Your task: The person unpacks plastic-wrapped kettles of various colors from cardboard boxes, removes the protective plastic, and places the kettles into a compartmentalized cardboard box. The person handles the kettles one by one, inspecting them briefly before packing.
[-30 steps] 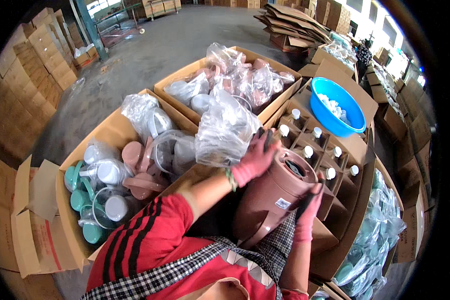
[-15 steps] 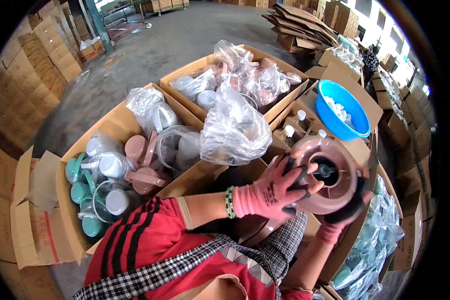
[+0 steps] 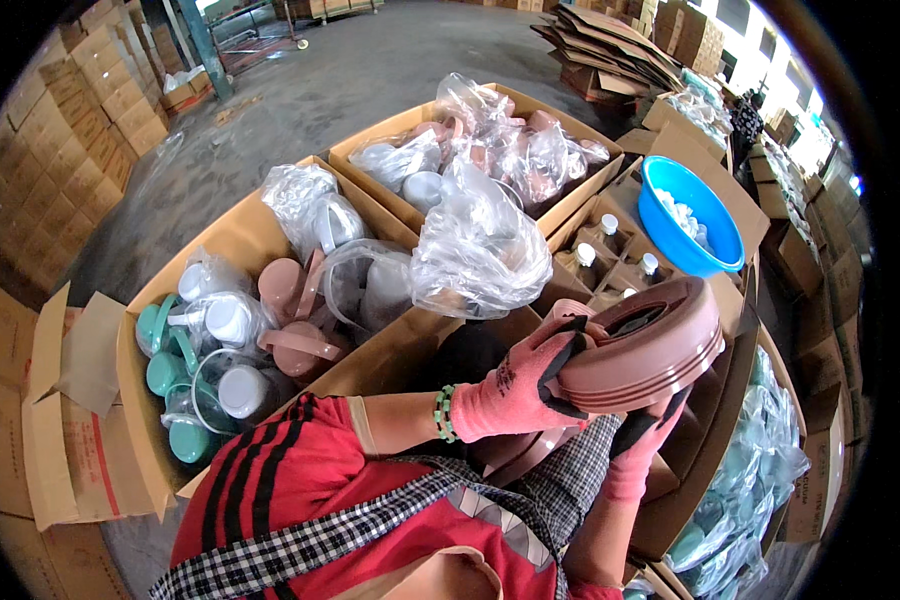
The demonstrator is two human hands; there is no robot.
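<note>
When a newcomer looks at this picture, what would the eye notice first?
Probably the blue basin at the upper right, with white things inside. Next, the round pink part right of centre, between the left hand and right hand. Then the crumpled clear bag near the middle.

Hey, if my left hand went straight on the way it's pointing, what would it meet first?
The pink round piece, at once: your left hand is touching its edge. Beyond that, depth along the line is hard to judge.
</note>
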